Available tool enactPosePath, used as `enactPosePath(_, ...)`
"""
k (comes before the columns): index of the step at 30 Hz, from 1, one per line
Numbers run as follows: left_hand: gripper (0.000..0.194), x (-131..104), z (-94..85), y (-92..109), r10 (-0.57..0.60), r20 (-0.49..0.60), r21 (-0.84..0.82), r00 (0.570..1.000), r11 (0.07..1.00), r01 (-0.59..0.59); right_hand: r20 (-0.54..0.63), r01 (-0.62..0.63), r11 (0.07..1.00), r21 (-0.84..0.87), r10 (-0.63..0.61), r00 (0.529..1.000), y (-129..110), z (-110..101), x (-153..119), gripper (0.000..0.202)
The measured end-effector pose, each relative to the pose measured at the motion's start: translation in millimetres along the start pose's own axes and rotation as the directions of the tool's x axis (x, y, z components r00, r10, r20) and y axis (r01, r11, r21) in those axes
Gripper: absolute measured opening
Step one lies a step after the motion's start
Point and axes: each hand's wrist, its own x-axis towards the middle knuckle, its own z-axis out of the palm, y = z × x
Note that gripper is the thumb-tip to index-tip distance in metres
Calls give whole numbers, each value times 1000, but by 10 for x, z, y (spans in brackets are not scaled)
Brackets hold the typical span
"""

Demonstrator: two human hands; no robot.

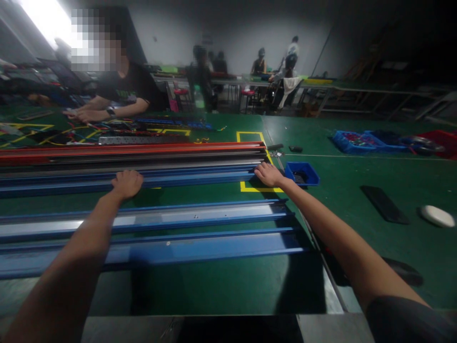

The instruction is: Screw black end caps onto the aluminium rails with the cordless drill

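Both hands reach out to a long blue metal rail [200, 180] lying crosswise on the green table. My left hand [127, 184] is closed over the rail left of centre, its fingers curled across the top and their tips hidden. At the rail's right end, my right hand [267, 174] grips it with bent fingers. Black and orange-red rails [143, 151] lie parallel just beyond. Nearer to me rest two more long blue channels, one with a silvery inner face [210, 213] and one plain blue [228, 247], both beneath my left forearm.
A small blue bin [302, 174] with dark parts stands right of my right hand. Farther right are a black flat piece [383, 205], a white rounded object [437, 216] and blue trays [360, 142]. Across the table a co-worker [121, 90] handles wires. Yellow tape [262, 189] marks the tabletop.
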Motion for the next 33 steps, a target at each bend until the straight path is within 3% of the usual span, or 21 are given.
enactPosePath(9, 63, 28, -7, -75, 61, -3, 49, 998, 997, -61, -72, 42, 993, 108, -35, 997, -30, -126, -57, 29)
enactPosePath(14, 68, -41, -58, -175, 136, -60, 80, 989, 988, -131, -154, 88, 985, 152, -64, 986, -171, -241, -356, 35)
enactPosePath(17, 66, -147, -108, -284, 196, -95, 100, 976, 977, -186, -202, 106, 980, 166, -71, 977, -255, -306, -589, 48)
enactPosePath(21, 67, -341, -167, -508, 315, -75, 125, 946, 944, -305, -173, 142, 968, 206, -107, 979, -314, -353, -860, 41)
enactPosePath(27, 73, -589, -141, -855, 476, 20, 87, 879, 875, -476, -73, 154, 964, 218, -141, 987, -459, -274, -1215, 60)
enactPosePath(33, 81, -661, -109, -1021, 497, 108, 22, 861, 865, -501, 11, 156, 973, 171, -161, 987, -553, -189, -1332, 68)
